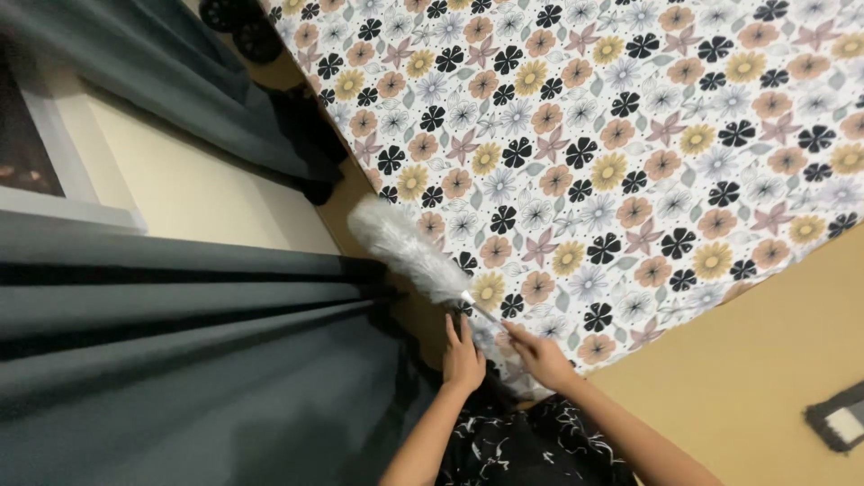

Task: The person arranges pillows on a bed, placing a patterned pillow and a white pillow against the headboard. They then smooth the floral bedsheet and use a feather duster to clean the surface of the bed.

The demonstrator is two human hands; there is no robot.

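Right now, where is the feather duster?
In the head view, the white feather duster lies left of centre on the floral bedsheet's edge, beside the grey curtain, its handle in the right hand.

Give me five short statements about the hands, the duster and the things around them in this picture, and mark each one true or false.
1. The right hand holds the thin handle of the fluffy white feather duster. True.
2. The left hand grips the dark grey-green pleated curtain. False: it rests flat near the edge of the bed, beside the duster handle.
3. The white flower-patterned bed sheet is plain blue. False: it is white with black, yellow, pink and grey flowers.
4. The duster's fluffy head lies at the sheet's edge, by the curtain. True.
5. The floor is covered in white tiles. False: it looks plain tan.
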